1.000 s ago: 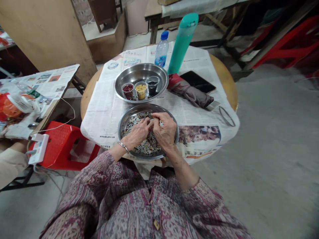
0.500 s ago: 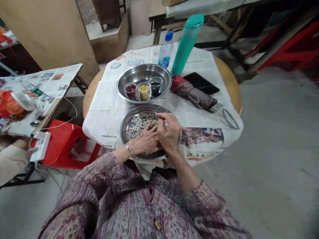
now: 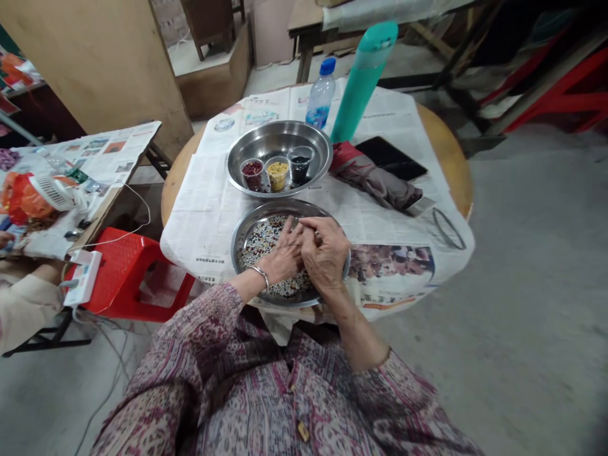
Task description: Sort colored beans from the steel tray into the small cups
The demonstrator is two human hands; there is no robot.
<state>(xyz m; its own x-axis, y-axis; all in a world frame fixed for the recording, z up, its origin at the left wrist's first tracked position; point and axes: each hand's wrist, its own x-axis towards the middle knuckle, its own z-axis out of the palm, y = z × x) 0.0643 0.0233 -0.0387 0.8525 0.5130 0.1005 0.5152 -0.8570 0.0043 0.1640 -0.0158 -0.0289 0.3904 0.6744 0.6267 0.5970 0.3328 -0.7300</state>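
Round table (image 3: 441, 149), newspaper-covered. Near edge: steel pan (image 3: 243, 235) of mixed beans (image 3: 261, 237). Just behind it, second pan (image 3: 247, 147) with three small cups (image 3: 278, 175): red, yellow, dark. Left hand (image 3: 284, 256) and right hand (image 3: 327, 253) touch over the beans, fingers curled, probably pinching beans; grip itself too small to tell.

Round steel tray (image 3: 247, 228), flat on newspaper, holding mixed beans (image 3: 261, 237)
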